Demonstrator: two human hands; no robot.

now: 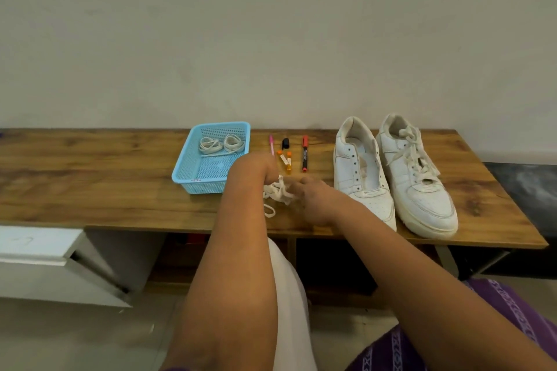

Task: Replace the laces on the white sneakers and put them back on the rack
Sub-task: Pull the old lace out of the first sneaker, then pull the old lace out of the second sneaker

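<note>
Bunching a loose white lace (278,193) near the tabletop's (90,178) front edge, the left hand (256,167) and right hand (310,199) both curl their fingers around it. Toward the right end stand the white sneakers: the inner sneaker (360,172) has no lace, the outer sneaker (417,172) is still laced. The lace's hanging loop could snag or knot. Markers (304,153) lie just behind the hands and could be knocked; a blue basket (184,172) holding coiled laces (221,143) sits left of them.

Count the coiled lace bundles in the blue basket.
2: both lie side by side at the far end of the blue basket, left bundle and right bundle. None appears hidden.
</note>
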